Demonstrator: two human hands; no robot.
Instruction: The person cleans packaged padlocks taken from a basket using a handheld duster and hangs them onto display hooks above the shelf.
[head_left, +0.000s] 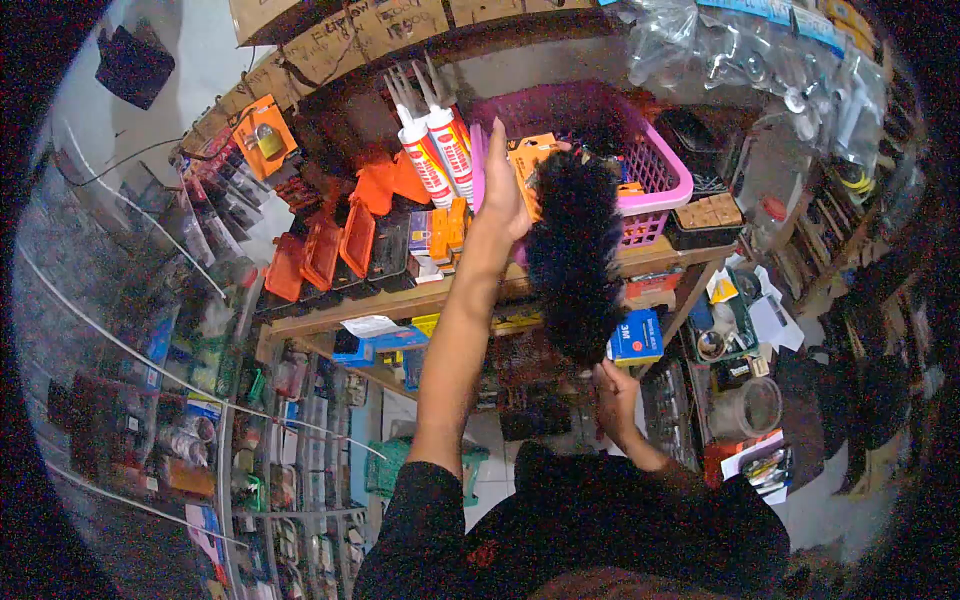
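My right hand (pixel 616 398) is closed around the lower end of a fluffy black duster (pixel 575 250), which stands up in front of the shelf. The duster's head covers part of a pink plastic basket (pixel 655 200). My left hand (pixel 507 195) grips the basket's left side, one finger pointing up along the rim; its other fingers are mostly hidden. Inside the basket, an orange packet (pixel 533 160) shows next to that hand. Two white-and-red sealant tubes (pixel 440 150) with nozzles stand just left of it. A blue 3M box (pixel 637 337) sits below the shelf, beside the duster.
Open orange cases (pixel 322 250) and small orange boxes (pixel 440 232) line the wooden shelf (pixel 390 305). A padlock pack (pixel 265 140) hangs at left. Clear plastic packs (pixel 750 60) hang at upper right. Cardboard boxes (pixel 365 35) stand above. A glass cabinet (pixel 230 430) fills the left.
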